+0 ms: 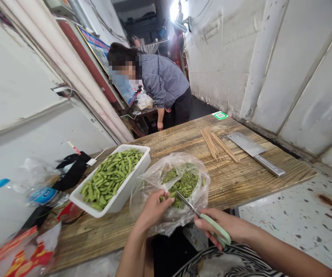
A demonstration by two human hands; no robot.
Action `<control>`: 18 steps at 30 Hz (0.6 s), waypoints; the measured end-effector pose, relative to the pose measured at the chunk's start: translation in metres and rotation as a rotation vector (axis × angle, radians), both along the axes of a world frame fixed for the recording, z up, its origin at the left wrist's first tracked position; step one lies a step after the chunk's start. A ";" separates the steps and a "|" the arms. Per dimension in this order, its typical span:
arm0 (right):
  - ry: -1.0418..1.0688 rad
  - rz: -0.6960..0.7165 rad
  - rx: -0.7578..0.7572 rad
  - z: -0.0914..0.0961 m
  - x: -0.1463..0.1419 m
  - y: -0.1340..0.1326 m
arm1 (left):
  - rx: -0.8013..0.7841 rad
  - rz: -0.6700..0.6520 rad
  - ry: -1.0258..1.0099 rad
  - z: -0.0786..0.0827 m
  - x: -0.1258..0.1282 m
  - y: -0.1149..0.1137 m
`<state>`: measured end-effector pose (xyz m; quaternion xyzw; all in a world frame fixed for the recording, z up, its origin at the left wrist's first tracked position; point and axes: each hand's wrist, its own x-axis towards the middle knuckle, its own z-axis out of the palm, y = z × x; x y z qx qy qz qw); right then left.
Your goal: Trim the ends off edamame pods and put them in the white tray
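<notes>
My left hand [157,207] pinches a green edamame pod [163,198] over a clear plastic bag [143,188]. In my right hand [222,223] is a pair of scissors [216,227] with pale green handles, its blades pointing at the pod by my left fingertips. Small green trimmings [187,181] lie inside the open bag, below the blades. To the left of the bag, a white plastic tub [147,156] holds many whole edamame pods [112,175].
On the wooden table [177,138] lie wooden skewers [216,144] and a cleaver [254,148]. A water bottle [43,194], a black bag [72,169] and a red-and-white packet [30,254] crowd the left side. Another person [163,79] bends beyond the table.
</notes>
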<state>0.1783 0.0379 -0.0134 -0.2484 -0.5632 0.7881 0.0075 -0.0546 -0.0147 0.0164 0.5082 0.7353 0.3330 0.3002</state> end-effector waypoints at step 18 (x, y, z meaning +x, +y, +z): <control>-0.021 -0.086 0.022 0.000 -0.007 0.007 | 0.028 0.035 -0.122 -0.009 0.018 -0.001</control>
